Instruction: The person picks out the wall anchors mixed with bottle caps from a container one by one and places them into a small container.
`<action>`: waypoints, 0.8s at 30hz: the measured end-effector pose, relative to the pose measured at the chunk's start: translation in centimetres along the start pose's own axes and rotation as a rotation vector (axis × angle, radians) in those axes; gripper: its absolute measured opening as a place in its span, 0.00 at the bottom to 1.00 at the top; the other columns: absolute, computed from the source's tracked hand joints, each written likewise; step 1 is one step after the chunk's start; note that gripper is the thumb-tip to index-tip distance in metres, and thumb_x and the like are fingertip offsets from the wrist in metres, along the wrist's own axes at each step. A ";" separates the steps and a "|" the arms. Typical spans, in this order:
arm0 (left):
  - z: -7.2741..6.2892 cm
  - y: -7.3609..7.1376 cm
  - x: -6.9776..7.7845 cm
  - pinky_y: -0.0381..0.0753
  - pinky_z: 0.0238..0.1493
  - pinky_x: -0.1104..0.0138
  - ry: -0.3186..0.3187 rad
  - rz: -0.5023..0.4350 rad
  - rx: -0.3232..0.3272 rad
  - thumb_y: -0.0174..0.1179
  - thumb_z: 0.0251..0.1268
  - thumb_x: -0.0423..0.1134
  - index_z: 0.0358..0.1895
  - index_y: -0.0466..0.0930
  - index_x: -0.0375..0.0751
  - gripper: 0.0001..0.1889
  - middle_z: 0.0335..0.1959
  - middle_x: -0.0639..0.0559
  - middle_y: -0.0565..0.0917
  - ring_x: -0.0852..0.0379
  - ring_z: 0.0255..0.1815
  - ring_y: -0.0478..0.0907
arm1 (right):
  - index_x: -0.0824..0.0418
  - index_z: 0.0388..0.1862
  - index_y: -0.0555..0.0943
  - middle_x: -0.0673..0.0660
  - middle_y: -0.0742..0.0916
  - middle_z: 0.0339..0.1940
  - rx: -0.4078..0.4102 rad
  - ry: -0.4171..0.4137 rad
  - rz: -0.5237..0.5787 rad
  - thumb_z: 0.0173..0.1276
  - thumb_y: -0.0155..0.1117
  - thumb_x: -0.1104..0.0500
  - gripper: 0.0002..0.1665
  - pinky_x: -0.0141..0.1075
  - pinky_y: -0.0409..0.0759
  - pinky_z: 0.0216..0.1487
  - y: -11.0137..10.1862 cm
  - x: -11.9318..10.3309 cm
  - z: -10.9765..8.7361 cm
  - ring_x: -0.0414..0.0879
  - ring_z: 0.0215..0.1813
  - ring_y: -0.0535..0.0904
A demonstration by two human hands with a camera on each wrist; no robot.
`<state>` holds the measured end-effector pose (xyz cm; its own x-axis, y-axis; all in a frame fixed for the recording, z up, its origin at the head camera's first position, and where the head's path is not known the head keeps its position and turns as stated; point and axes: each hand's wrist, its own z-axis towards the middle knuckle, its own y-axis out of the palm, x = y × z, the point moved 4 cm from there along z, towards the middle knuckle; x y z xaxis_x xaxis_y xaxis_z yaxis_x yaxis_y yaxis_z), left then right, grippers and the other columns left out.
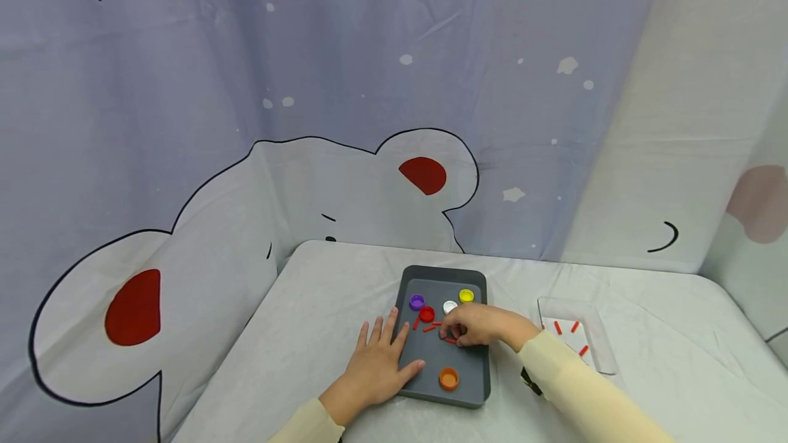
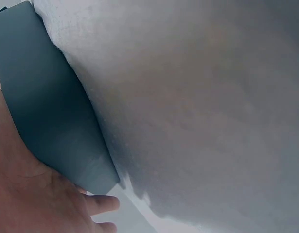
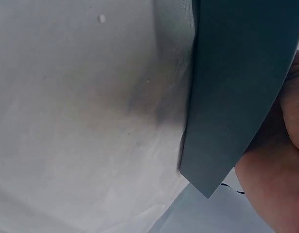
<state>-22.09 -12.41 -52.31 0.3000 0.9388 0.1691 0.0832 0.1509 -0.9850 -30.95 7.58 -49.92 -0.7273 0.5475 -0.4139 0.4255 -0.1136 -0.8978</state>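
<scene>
While the left hand (image 1: 377, 366) lies flat on the grey tray (image 1: 470, 388), the right hand (image 1: 474, 325) pinches a red stick (image 1: 450, 340) — fingers curled.

The desk (image 1: 308, 306) is spread with a pale grey cloth and stands against a printed curtain. A dark grey tray (image 1: 425, 280) lies directly on it near the middle. To the tray's right, a little apart, lies a clear shallow dish (image 1: 600, 354).
</scene>
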 end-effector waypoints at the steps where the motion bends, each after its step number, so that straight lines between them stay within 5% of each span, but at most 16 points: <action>1: 0.0 0.0 0.0 0.44 0.76 0.37 -0.001 0.002 0.001 0.42 0.72 0.72 0.79 0.62 0.45 0.43 0.83 0.41 0.49 0.33 0.80 0.51 | 0.54 0.44 0.85 0.41 0.77 0.26 0.001 -0.001 -0.005 0.64 0.72 0.66 0.12 0.28 0.75 0.36 0.0 0.0 0.0 0.33 0.30 0.71; 14: 0.2 0.2 -0.2 0.44 0.76 0.38 0.006 0.000 0.017 0.42 0.71 0.73 0.79 0.62 0.45 0.44 0.83 0.41 0.49 0.33 0.80 0.51 | 0.55 0.39 0.85 0.42 0.77 0.22 0.030 0.088 -0.062 0.61 0.73 0.61 0.07 0.29 0.72 0.30 -0.3 0.1 -0.2 0.34 0.26 0.71; 19: 0.1 0.3 -0.2 0.44 0.77 0.38 -0.002 0.007 0.018 0.40 0.71 0.73 0.79 0.61 0.47 0.44 0.83 0.42 0.48 0.34 0.81 0.51 | 0.52 0.33 0.83 0.40 0.76 0.20 0.121 0.070 -0.076 0.58 0.73 0.59 0.06 0.29 0.70 0.27 -0.5 -0.1 -0.6 0.33 0.24 0.69; 24: 0.1 0.3 -0.2 0.44 0.76 0.37 0.000 -0.004 0.009 0.42 0.71 0.73 0.79 0.62 0.46 0.44 0.83 0.41 0.49 0.33 0.80 0.51 | 0.54 0.36 0.84 0.39 0.79 0.22 0.279 0.014 0.107 0.60 0.72 0.60 0.05 0.30 0.76 0.31 -0.9 -0.9 -1.8 0.31 0.26 0.73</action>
<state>-22.25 -12.53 -52.61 0.2996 0.9382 0.1730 0.0761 0.1573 -0.9846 -29.73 8.70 -48.44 -0.6780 0.5310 -0.5082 0.3338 -0.3936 -0.8565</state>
